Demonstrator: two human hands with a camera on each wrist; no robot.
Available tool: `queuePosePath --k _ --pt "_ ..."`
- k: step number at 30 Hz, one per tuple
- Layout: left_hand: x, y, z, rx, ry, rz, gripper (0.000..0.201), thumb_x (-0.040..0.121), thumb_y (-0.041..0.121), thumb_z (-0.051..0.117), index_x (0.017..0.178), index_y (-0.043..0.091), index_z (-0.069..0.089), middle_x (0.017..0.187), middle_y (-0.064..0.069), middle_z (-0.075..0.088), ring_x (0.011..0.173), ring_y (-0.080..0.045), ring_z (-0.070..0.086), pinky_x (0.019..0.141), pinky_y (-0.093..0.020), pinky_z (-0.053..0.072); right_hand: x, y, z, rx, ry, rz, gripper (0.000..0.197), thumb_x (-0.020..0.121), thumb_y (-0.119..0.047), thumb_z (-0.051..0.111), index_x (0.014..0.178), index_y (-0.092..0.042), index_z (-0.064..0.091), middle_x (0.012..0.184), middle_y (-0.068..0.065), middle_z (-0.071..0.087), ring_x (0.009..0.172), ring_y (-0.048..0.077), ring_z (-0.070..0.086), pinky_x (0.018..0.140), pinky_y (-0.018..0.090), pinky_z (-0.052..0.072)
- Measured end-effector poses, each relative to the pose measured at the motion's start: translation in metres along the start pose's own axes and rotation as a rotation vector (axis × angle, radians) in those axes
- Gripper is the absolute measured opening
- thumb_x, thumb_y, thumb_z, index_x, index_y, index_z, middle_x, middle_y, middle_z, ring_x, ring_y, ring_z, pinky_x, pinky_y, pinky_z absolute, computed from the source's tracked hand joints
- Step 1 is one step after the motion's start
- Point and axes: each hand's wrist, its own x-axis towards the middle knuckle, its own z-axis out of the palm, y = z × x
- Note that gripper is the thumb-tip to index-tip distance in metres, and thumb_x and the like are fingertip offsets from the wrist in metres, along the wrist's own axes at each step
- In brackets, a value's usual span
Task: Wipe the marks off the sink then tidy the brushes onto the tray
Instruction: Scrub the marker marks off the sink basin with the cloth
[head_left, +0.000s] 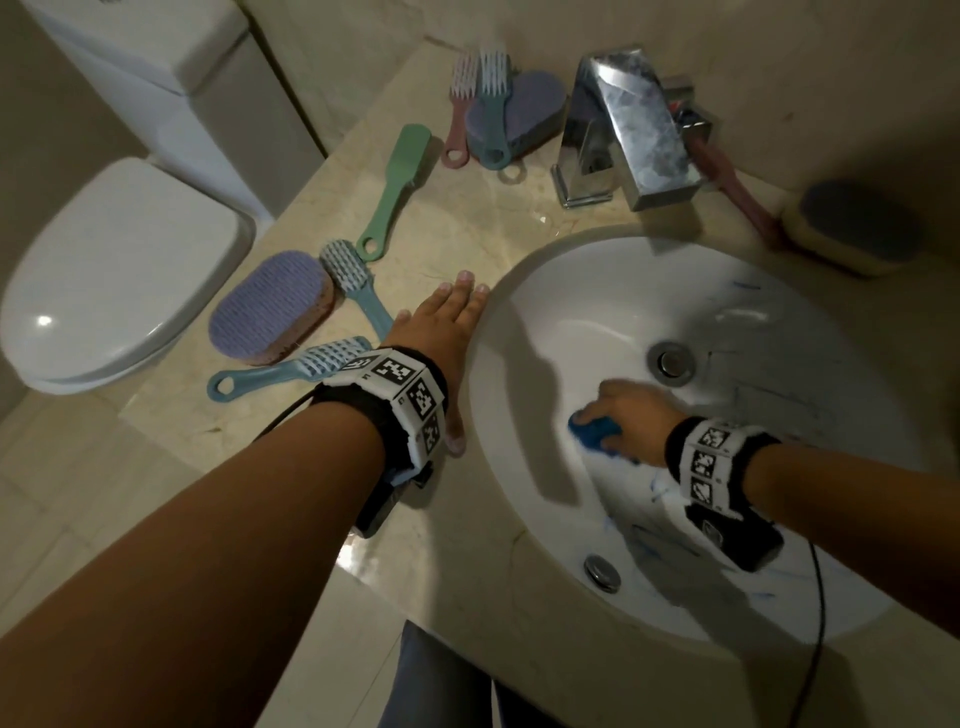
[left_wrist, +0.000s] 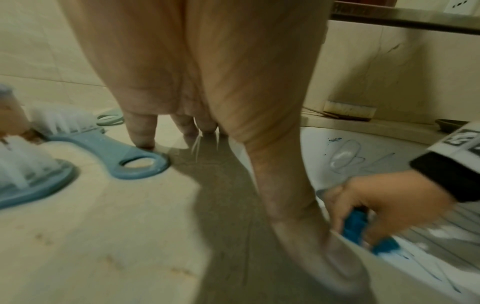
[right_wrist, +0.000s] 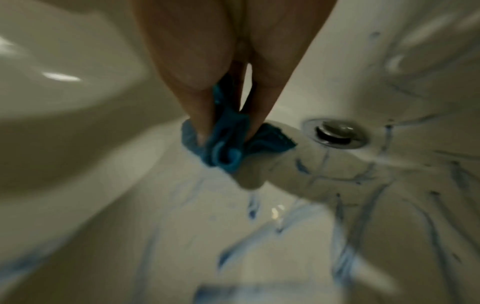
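My right hand (head_left: 621, 415) grips a bunched blue cloth (head_left: 595, 430) (right_wrist: 228, 142) and presses it against the near-left wall of the white sink (head_left: 545, 291), left of the drain (head_left: 670, 361). Blue marker marks (right_wrist: 345, 205) streak the basin, smeared pale where the cloth sits. My left hand (head_left: 441, 332) lies flat with straight fingers on the beige counter at the sink's left rim (left_wrist: 345, 257). Several brushes lie on the counter: two blue ones (head_left: 291, 371) (head_left: 358, 288), a green one (head_left: 395, 192), and a pink (head_left: 460, 111) and a teal one (head_left: 493, 106) at the back.
A chrome faucet (head_left: 628, 124) stands behind the sink. Purple sponges (head_left: 272, 306) (head_left: 530, 111) lie on the counter, a yellow-based one (head_left: 852, 228) and a pink brush (head_left: 727, 182) at back right. A white toilet (head_left: 114, 275) is to the left. An overflow hole (head_left: 602, 571) is near me.
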Motion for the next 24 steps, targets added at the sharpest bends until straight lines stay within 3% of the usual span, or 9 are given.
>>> queuePosePath --k 2,3,6,9,12,15,17,21,24 --pt "0.000 0.000 0.000 0.012 -0.001 -0.002 0.166 0.032 0.043 0.094 0.145 0.017 -0.026 0.154 -0.002 -0.030 0.145 -0.022 -0.017 0.120 -0.046 0.011 -0.017 -0.013 0.005 -0.011 -0.149 -0.106 0.044 0.085 -0.012 0.061 0.127 -0.022 0.056 0.109 0.009 0.050 0.106 0.024 0.050 0.086 0.025 0.035" --pt "0.000 0.000 0.000 0.014 0.000 -0.002 0.166 0.032 0.044 0.094 0.145 0.017 -0.026 0.154 -0.002 -0.030 0.145 -0.022 -0.017 0.119 -0.046 0.011 -0.017 -0.013 0.007 0.016 -0.156 -0.120 0.043 0.086 -0.012 0.062 0.128 -0.022 0.057 0.104 0.007 0.049 0.105 0.024 0.050 0.084 0.023 0.034" --pt "0.002 -0.002 0.002 0.015 0.006 -0.003 0.168 0.030 0.046 0.093 0.145 0.017 -0.026 0.154 -0.003 -0.029 0.145 -0.023 -0.016 0.119 -0.046 0.012 -0.003 0.001 -0.004 0.121 -0.027 0.022 0.042 0.083 -0.006 0.064 0.123 -0.018 0.061 0.096 0.002 0.042 0.101 0.027 0.053 0.079 0.020 0.035" --pt "0.003 -0.002 0.003 0.011 0.007 -0.002 0.170 0.028 0.047 0.093 0.145 0.017 -0.025 0.154 -0.002 -0.030 0.145 -0.022 -0.016 0.119 -0.047 0.011 0.010 0.003 -0.015 0.150 0.051 0.126 0.041 0.084 -0.002 0.060 0.123 -0.015 0.060 0.100 0.007 0.045 0.104 0.030 0.053 0.084 0.024 0.039" --pt "0.003 -0.002 0.001 0.010 0.000 -0.005 0.168 0.029 0.046 0.093 0.145 0.017 -0.026 0.153 -0.002 -0.030 0.145 -0.022 -0.016 0.120 -0.047 0.011 -0.006 -0.020 -0.009 0.001 -0.140 -0.020 0.042 0.083 -0.012 0.061 0.123 -0.024 0.059 0.111 0.007 0.052 0.106 0.024 0.052 0.083 0.024 0.036" --pt "0.003 0.000 0.001 0.008 -0.009 -0.009 0.168 0.030 0.045 0.093 0.145 0.017 -0.026 0.153 -0.002 -0.031 0.145 -0.022 -0.016 0.120 -0.047 0.011 -0.027 -0.033 0.003 -0.005 -0.277 -0.155 0.039 0.080 -0.013 0.061 0.119 -0.020 0.060 0.110 0.006 0.052 0.106 0.023 0.050 0.076 0.021 0.029" --pt "0.003 0.000 0.001 0.008 -0.003 -0.012 0.169 0.029 0.044 0.094 0.145 0.018 -0.026 0.153 -0.002 -0.030 0.145 -0.022 -0.016 0.119 -0.047 0.011 -0.026 -0.030 0.004 0.004 -0.262 -0.149 0.040 0.081 -0.011 0.061 0.120 -0.019 0.059 0.108 0.006 0.051 0.106 0.022 0.049 0.075 0.019 0.026" --pt "0.004 -0.002 0.001 0.009 -0.002 -0.001 0.169 0.028 0.045 0.094 0.145 0.017 -0.025 0.154 -0.002 -0.030 0.146 -0.022 -0.016 0.119 -0.047 0.011 -0.018 -0.020 0.001 0.124 -0.096 -0.009 0.041 0.084 -0.016 0.064 0.124 -0.023 0.058 0.097 0.000 0.043 0.103 0.024 0.053 0.072 0.016 0.026" --pt "0.005 -0.002 0.001 0.010 -0.006 0.000 0.170 0.027 0.046 0.093 0.145 0.017 -0.025 0.154 -0.003 -0.030 0.145 -0.022 -0.016 0.119 -0.047 0.011 -0.033 -0.033 0.003 0.130 -0.238 -0.075 0.040 0.083 -0.025 0.068 0.122 -0.024 0.060 0.104 0.004 0.053 0.102 0.019 0.051 0.081 0.020 0.034"
